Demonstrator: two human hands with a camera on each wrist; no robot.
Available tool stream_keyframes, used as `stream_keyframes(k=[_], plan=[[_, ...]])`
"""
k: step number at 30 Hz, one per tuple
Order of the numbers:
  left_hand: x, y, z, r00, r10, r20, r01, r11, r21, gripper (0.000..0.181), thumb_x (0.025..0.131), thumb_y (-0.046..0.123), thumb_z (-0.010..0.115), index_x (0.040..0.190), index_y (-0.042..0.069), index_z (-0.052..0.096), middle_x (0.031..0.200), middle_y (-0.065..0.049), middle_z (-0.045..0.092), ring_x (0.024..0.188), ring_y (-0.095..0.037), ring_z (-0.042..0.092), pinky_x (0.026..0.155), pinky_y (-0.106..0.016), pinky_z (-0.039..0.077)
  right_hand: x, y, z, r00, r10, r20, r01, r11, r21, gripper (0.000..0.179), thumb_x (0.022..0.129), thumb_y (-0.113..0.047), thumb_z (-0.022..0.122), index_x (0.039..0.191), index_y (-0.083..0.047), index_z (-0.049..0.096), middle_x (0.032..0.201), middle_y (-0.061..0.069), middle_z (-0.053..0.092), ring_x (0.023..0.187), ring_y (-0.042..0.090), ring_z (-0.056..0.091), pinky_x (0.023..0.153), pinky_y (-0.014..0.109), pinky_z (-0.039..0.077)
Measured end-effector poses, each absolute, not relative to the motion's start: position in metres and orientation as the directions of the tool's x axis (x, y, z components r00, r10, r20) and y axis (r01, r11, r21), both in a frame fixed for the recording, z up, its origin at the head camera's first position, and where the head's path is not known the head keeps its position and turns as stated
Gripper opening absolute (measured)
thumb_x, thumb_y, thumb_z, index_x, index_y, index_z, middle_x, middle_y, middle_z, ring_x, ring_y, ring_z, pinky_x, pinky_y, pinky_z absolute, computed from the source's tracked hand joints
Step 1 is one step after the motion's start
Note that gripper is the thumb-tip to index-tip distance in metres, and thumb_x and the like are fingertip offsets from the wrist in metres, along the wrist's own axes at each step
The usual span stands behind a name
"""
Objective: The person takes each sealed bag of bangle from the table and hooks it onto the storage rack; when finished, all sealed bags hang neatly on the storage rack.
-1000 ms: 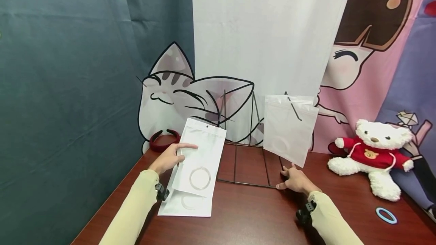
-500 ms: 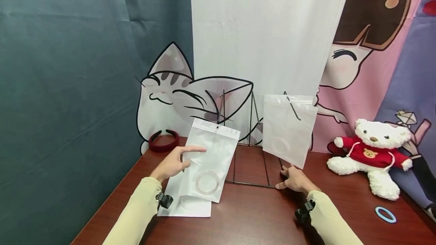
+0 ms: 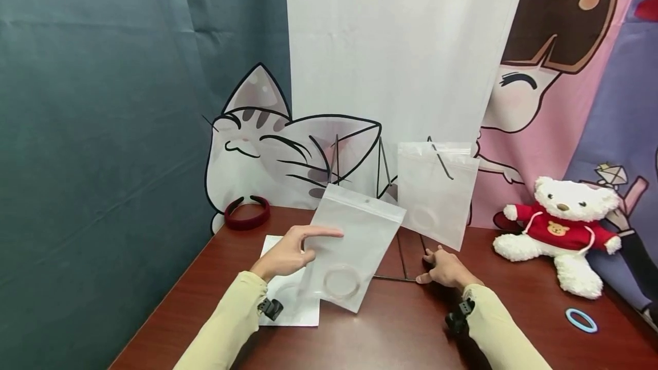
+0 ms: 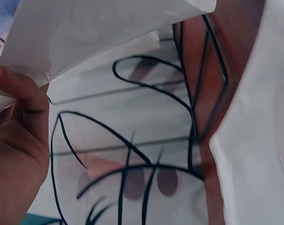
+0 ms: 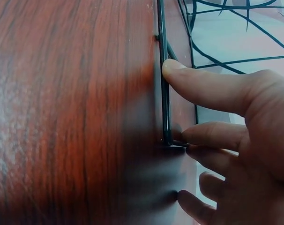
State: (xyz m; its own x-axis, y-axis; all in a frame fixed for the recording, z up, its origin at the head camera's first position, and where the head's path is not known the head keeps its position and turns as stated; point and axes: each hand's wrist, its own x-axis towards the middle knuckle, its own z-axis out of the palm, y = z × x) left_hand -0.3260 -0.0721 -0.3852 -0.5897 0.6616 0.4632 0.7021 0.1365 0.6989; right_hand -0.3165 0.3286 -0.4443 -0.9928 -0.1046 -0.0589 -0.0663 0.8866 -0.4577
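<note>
My left hand [image 3: 288, 251] pinches the left side of a white zip bag [image 3: 360, 233] and holds it tilted above the table. A pale ring shows through the bag's lower part, and a small hole sits near its top. In the left wrist view the bag [image 4: 100, 33] spreads out from the bent fingers. My right hand [image 3: 446, 270] grips the front right corner of a black wire rack [image 3: 393, 278]; in the right wrist view the thumb lies on the front bar [image 5: 165, 103]. Another zip bag [image 3: 437, 201] hangs from the rack's right hook. The raised bag hides part of the rack's base.
Another white bag [image 3: 298, 313] lies flat on the brown table [image 3: 401, 336], partly covered by the left arm. A dark red headband [image 3: 248, 224] stands at the back left. On the right sit a white teddy bear [image 3: 560, 238] in red and a light blue ring [image 3: 581, 321].
My left hand has lifted the zip bag off the one beneath it and carried it to the right, in front of the rack. The right hand stays on the rack's corner.
</note>
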Motion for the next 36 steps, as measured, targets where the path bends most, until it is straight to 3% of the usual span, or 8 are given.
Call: stream_keyframes(k=[5, 15, 21, 26, 36], plan=[[-0.324, -0.052, -0.382, -0.556, 0.677, 0.481, 0.718, 0.1, 0.689, 0.076, 0.076, -0.019, 0.042, 0.139, 0.014, 0.071, 0.141, -0.001, 0.071, 0.134, -0.013, 0.062, 0.106, -0.022, 0.046, -0.317, 0.333, -0.442, -0.991, -0.117, -0.059, -0.078, 0.892, -0.445, 0.077, 0.082, -0.023, 0.09, 0.142, 0.013, 0.058, 0.154, 0.035, 0.047, 0.152, 0.062, 0.018, 0.12, 0.073, 0.027], [-0.326, -0.027, -0.37, -0.546, 0.654, 0.524, 0.725, 0.055, 0.687, 0.077, 0.076, -0.017, 0.044, 0.139, 0.019, 0.071, 0.141, 0.004, 0.071, 0.125, -0.009, 0.061, 0.089, -0.024, 0.043, -0.318, 0.332, -0.441, -0.989, -0.125, -0.074, -0.083, 0.901, -0.425, 0.079, 0.082, -0.026, 0.091, 0.143, 0.012, 0.057, 0.154, 0.034, 0.049, 0.146, 0.063, 0.032, 0.115, 0.068, 0.038], [-0.331, -0.019, -0.37, -0.551, 0.633, 0.544, 0.72, 0.032, 0.693, 0.076, 0.075, -0.017, 0.045, 0.139, 0.016, 0.071, 0.141, 0.001, 0.071, 0.135, -0.01, 0.058, 0.092, -0.023, 0.043, -0.318, 0.332, -0.44, -0.99, -0.122, -0.072, -0.081, 0.901, -0.426, 0.079, 0.082, -0.026, 0.091, 0.143, 0.012, 0.057, 0.154, 0.034, 0.049, 0.152, 0.063, 0.019, 0.119, 0.071, 0.033], [-0.333, -0.014, -0.373, -0.557, 0.635, 0.534, 0.702, 0.017, 0.712, 0.073, 0.076, -0.016, 0.046, 0.138, 0.014, 0.071, 0.142, -0.002, 0.07, 0.136, -0.01, 0.057, 0.093, -0.023, 0.043, -0.316, 0.332, -0.44, -0.99, -0.12, -0.069, -0.079, 0.902, -0.425, 0.079, 0.081, -0.026, 0.091, 0.142, 0.012, 0.058, 0.153, 0.034, 0.05, 0.151, 0.064, 0.019, 0.118, 0.071, 0.033], [-0.336, -0.011, -0.381, -0.583, 0.625, 0.519, 0.679, 0.024, 0.734, 0.072, 0.077, -0.018, 0.046, 0.138, 0.012, 0.071, 0.143, -0.003, 0.069, 0.137, -0.011, 0.056, 0.098, -0.02, 0.044, -0.317, 0.329, -0.439, -0.993, -0.1, -0.07, -0.06, 0.899, -0.434, 0.078, 0.08, -0.024, 0.092, 0.141, 0.012, 0.059, 0.153, 0.034, 0.05, 0.147, 0.063, 0.032, 0.117, 0.068, 0.037]])
